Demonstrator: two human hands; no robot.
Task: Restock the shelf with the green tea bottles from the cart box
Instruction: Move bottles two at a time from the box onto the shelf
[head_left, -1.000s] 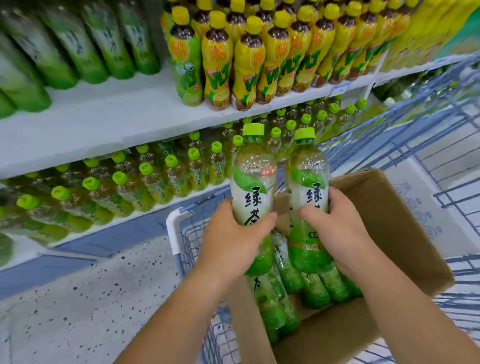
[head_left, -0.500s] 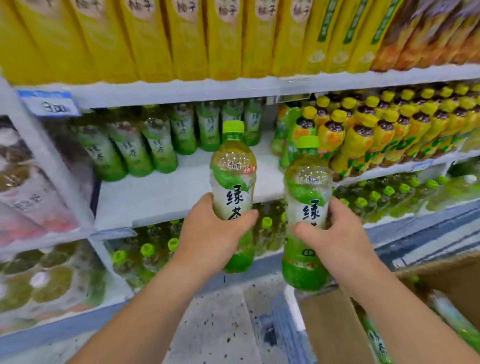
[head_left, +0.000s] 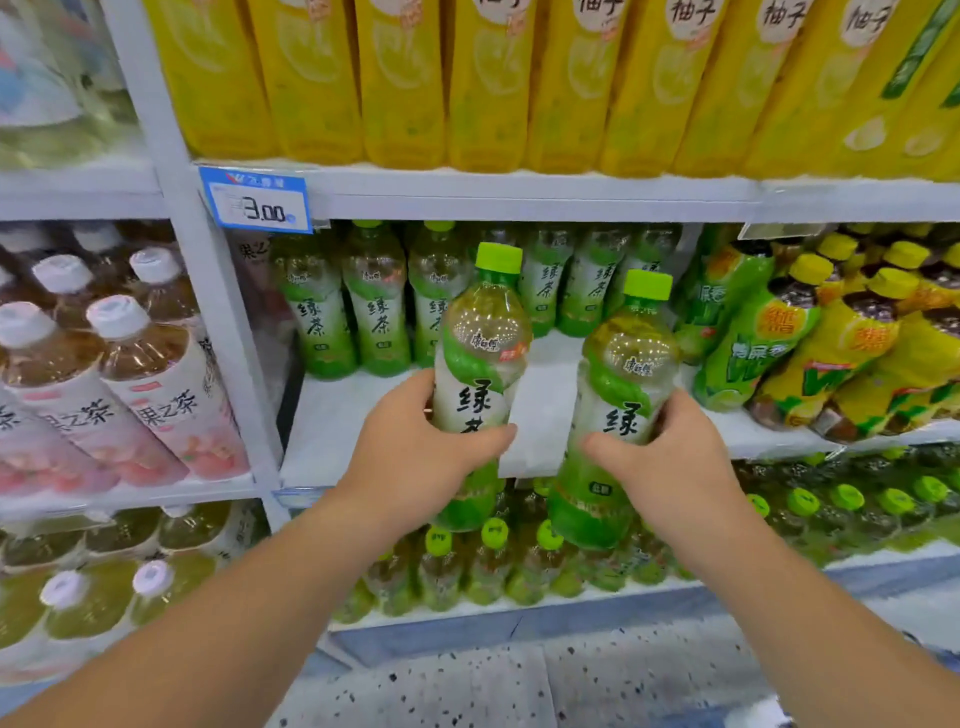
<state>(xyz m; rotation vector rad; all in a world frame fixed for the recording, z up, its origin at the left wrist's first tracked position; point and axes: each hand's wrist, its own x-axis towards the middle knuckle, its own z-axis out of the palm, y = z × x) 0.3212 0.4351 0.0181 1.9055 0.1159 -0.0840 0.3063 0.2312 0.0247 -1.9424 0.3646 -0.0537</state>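
Note:
I hold two green tea bottles upright in front of the middle shelf. My left hand (head_left: 415, 457) grips one green tea bottle (head_left: 485, 343) by its label. My right hand (head_left: 670, 467) grips the other green tea bottle (head_left: 626, 364), a little lower and to the right. Both have lime-green caps. Behind them the white shelf board (head_left: 332, 431) carries a row of several matching green tea bottles (head_left: 374, 312) at its back, with bare board in front. The cart and its box are out of view.
Yellow-green bottles (head_left: 831, 343) crowd the right side of the same shelf. Peach tea bottles with white caps (head_left: 156, 379) fill the bay to the left, past a white upright (head_left: 218, 322). Yellow bottles (head_left: 400, 78) stand above, small green-capped bottles (head_left: 493, 566) below. A price tag (head_left: 257, 205) reads 3.00.
Both hands have lifted the two bottles out of the cart box and carried them left and up to the middle shelf. The cart and box have left the view.

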